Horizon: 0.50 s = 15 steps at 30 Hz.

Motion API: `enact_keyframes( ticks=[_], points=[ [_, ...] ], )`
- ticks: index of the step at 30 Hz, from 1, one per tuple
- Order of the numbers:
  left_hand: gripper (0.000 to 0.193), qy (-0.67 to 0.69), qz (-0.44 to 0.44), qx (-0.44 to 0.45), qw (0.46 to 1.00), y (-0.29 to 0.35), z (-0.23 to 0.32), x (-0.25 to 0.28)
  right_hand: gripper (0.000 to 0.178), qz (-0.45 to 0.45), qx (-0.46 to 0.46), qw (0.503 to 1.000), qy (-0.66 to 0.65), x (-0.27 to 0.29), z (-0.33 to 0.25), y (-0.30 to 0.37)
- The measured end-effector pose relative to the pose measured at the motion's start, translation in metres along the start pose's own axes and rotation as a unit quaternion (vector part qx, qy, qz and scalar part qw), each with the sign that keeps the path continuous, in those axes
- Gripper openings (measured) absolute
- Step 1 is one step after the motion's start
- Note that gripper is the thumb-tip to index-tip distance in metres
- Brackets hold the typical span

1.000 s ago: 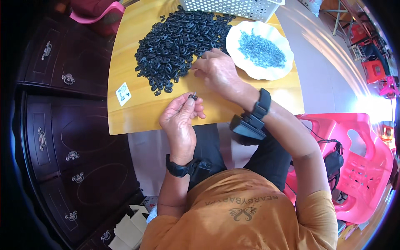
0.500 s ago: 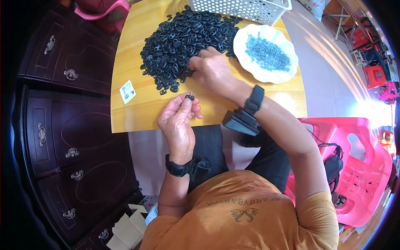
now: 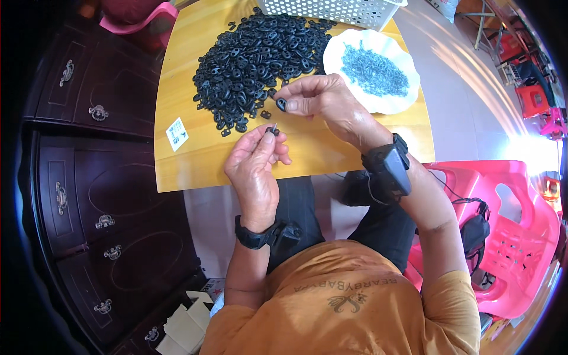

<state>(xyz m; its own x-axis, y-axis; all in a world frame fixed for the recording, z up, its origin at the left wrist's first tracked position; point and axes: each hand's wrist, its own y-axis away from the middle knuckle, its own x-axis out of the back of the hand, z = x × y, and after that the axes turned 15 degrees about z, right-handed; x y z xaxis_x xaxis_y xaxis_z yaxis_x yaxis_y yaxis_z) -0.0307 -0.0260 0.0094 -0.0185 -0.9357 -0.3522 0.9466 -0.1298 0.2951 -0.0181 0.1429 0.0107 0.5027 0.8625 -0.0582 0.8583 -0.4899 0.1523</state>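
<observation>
Near the frame's centre, the left hand (image 3: 255, 158) pinches a small dark piece (image 3: 271, 131) with a metal pin (image 3: 275, 126); slightly above, the right hand's (image 3: 337, 106) fingers grasp a black oval piece (image 3: 281, 105). Upper centre, a black pile (image 3: 260, 59) covers the surface (image 3: 207, 168).

wooden table (image 3: 201, 168): black pieces (image 3: 254, 65), dish (image 3: 381, 106), basket (image 3: 340, 15), label (image 3: 177, 134)

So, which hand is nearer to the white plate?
Right. In view, the right hand overlaps the near-left rim of the plate; the left hand is farther away, to the lower left.
</observation>
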Motion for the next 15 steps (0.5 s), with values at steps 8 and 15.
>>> enact_keyframes(
  ticks=[8,15],
  points=[
    [0.015,0.003,-0.014,-0.005,1.000,0.005,0.000,-0.003,0.020,-0.008,0.003,1.000,-0.023,0.005,-0.003,0.024],
    [0.017,-0.008,-0.001,0.000,1.000,0.019,0.007,-0.012,0.021,-0.024,-0.099,0.983,-0.154,0.012,-0.003,0.028]
  ],
)
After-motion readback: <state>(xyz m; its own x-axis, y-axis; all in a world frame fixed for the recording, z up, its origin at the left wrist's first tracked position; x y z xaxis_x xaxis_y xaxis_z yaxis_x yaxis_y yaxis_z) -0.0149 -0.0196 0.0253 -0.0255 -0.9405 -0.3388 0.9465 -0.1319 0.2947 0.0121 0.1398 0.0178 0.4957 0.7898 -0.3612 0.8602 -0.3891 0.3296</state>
